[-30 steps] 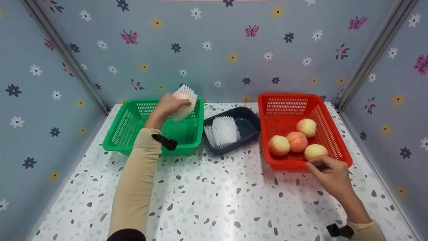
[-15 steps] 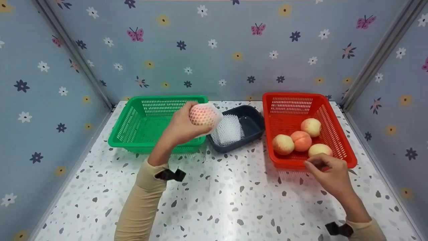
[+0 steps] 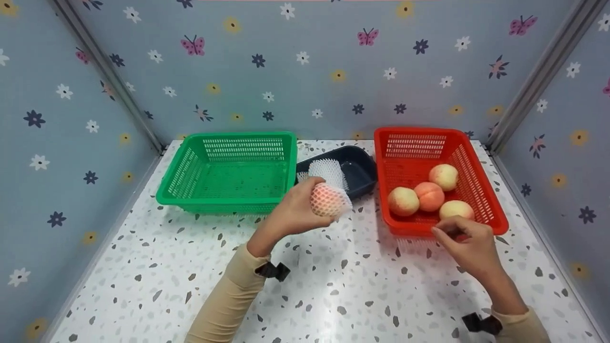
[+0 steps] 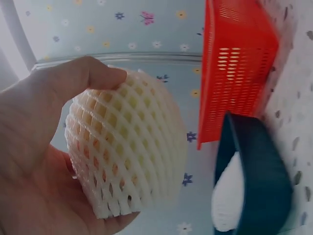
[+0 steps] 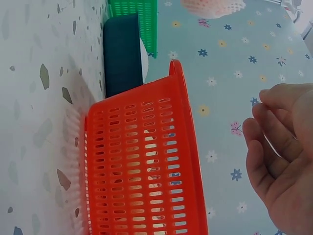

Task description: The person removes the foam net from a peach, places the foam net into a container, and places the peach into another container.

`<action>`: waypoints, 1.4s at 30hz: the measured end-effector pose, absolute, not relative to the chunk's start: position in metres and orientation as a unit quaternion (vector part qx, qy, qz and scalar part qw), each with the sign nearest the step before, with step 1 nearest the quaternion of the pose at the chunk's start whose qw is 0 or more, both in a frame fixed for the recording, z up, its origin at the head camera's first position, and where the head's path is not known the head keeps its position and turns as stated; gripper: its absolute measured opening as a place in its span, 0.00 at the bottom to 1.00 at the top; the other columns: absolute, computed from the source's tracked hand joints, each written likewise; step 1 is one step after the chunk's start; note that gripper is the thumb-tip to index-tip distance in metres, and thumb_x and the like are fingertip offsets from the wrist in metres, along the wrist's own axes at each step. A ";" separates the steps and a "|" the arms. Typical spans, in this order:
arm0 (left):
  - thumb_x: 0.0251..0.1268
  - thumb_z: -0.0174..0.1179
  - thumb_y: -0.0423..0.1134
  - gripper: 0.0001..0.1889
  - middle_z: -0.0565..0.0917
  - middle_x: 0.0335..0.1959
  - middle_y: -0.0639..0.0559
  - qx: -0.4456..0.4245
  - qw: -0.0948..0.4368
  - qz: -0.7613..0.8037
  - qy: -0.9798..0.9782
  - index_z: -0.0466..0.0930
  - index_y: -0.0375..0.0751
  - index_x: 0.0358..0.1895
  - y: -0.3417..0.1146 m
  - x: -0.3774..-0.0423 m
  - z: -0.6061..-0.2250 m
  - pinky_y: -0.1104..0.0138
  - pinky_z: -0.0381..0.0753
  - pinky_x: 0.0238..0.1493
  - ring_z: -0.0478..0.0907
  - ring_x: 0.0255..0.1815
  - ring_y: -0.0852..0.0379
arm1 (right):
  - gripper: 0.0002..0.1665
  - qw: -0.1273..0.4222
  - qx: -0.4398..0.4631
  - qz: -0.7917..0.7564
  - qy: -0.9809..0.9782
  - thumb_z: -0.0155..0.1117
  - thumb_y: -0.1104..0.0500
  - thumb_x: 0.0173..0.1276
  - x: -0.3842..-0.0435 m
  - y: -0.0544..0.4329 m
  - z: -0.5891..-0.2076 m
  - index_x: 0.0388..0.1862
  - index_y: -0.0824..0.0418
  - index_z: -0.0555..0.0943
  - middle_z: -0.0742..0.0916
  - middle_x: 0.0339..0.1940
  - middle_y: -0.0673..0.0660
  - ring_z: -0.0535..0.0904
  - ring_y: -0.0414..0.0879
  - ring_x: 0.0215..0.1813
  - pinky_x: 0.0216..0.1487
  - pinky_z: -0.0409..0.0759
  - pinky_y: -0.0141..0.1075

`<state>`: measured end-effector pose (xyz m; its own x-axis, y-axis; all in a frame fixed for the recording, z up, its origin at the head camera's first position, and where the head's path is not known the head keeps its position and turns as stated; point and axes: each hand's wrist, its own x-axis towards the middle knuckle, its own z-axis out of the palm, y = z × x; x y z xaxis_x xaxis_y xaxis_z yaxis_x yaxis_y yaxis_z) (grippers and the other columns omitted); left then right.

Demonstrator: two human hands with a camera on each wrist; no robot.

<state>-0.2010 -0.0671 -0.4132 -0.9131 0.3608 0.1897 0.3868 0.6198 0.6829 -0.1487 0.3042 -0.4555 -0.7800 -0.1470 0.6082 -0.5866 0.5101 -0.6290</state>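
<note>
My left hand grips a peach in a white foam net sleeve, held up in front of the dark blue box. The left wrist view shows the thumb over the top of the sleeved peach and fingers beneath it. Loosely curled and holding nothing, my right hand hovers at the front rim of the red basket. Several bare peaches lie in that basket, the nearest partly behind the right hand. More foam net sleeves lie in the dark blue box, partly hidden by the left hand.
To the left stands a green basket with slotted walls, nothing seen inside. The dark blue box sits between the two baskets. All three stand on a speckled white tabletop, enclosed by flower-patterned panels.
My left hand has carried the sleeved peach from over the green basket rightward and toward me, past the dark blue box. The right hand has stayed by the red basket.
</note>
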 end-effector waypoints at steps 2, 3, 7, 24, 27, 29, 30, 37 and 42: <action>0.41 0.75 0.49 0.41 0.76 0.49 0.51 -0.225 0.006 -0.375 -0.899 0.68 0.41 0.62 -0.061 -0.204 -0.424 0.64 0.80 0.42 0.75 0.47 0.57 | 0.13 0.252 0.221 0.445 -0.830 0.75 0.74 0.50 -0.149 0.304 -0.454 0.29 0.59 0.85 0.85 0.24 0.51 0.78 0.36 0.25 0.27 0.76 0.23; 0.41 0.75 0.49 0.41 0.76 0.49 0.51 -0.231 0.000 -0.372 -0.899 0.68 0.41 0.62 -0.058 -0.205 -0.430 0.64 0.80 0.43 0.75 0.47 0.57 | 0.13 0.252 0.221 0.446 -0.830 0.75 0.74 0.50 -0.149 0.304 -0.454 0.28 0.59 0.85 0.85 0.24 0.51 0.78 0.36 0.25 0.27 0.77 0.23; 0.41 0.75 0.50 0.41 0.77 0.49 0.52 -0.260 -0.013 -0.354 -0.899 0.68 0.41 0.61 -0.047 -0.209 -0.453 0.64 0.78 0.45 0.75 0.47 0.57 | 0.13 0.252 0.220 0.443 -0.831 0.75 0.74 0.50 -0.147 0.304 -0.455 0.29 0.59 0.85 0.85 0.25 0.50 0.78 0.36 0.25 0.28 0.77 0.23; 0.38 0.73 0.47 0.43 0.75 0.50 0.52 -0.291 -0.023 -0.292 -0.911 0.67 0.42 0.64 -0.023 -0.216 -0.514 0.66 0.76 0.48 0.73 0.46 0.59 | 0.13 0.267 0.222 0.424 -0.837 0.76 0.72 0.51 -0.144 0.306 -0.465 0.28 0.55 0.85 0.84 0.23 0.46 0.75 0.35 0.23 0.25 0.72 0.22; 0.39 0.73 0.47 0.44 0.74 0.52 0.51 -0.289 -0.032 -0.283 -0.914 0.65 0.42 0.65 -0.021 -0.217 -0.516 0.65 0.75 0.50 0.72 0.48 0.59 | 0.13 0.270 0.225 0.423 -0.836 0.76 0.72 0.51 -0.143 0.307 -0.466 0.28 0.55 0.85 0.84 0.23 0.46 0.75 0.35 0.23 0.25 0.72 0.22; 0.40 0.73 0.48 0.45 0.73 0.53 0.51 -0.289 -0.035 -0.274 -0.917 0.64 0.42 0.67 -0.021 -0.216 -0.517 0.64 0.75 0.52 0.72 0.50 0.58 | 0.13 0.274 0.226 0.418 -0.836 0.76 0.72 0.51 -0.143 0.307 -0.467 0.28 0.55 0.85 0.84 0.23 0.46 0.75 0.35 0.23 0.24 0.72 0.22; 0.40 0.73 0.49 0.46 0.73 0.54 0.50 -0.291 -0.036 -0.268 -0.918 0.63 0.41 0.67 -0.021 -0.215 -0.516 0.64 0.74 0.54 0.72 0.50 0.57 | 0.13 0.272 0.223 0.417 -0.838 0.76 0.71 0.50 -0.143 0.307 -0.467 0.28 0.55 0.85 0.84 0.23 0.45 0.75 0.35 0.23 0.24 0.71 0.22; 0.42 0.74 0.57 0.49 0.72 0.61 0.49 -0.302 -0.029 -0.226 -0.926 0.61 0.42 0.69 -0.022 -0.211 -0.514 0.60 0.69 0.61 0.71 0.58 0.54 | 0.12 0.261 0.210 0.416 -0.846 0.76 0.70 0.51 -0.142 0.309 -0.470 0.28 0.55 0.85 0.84 0.23 0.45 0.75 0.34 0.23 0.24 0.71 0.22; 0.40 0.75 0.59 0.48 0.73 0.58 0.51 -0.300 -0.024 -0.227 -0.926 0.64 0.45 0.67 -0.024 -0.210 -0.516 0.61 0.71 0.59 0.72 0.55 0.56 | 0.14 0.271 0.224 0.424 -0.834 0.76 0.73 0.50 -0.141 0.308 -0.471 0.28 0.56 0.85 0.84 0.22 0.46 0.75 0.35 0.23 0.24 0.71 0.22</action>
<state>-0.2097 -0.0237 -0.5155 -0.8192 0.5661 0.0926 0.5447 0.7172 0.4346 -0.1415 0.3085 -0.4714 -0.7527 -0.1428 0.6427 -0.6035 0.5397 -0.5869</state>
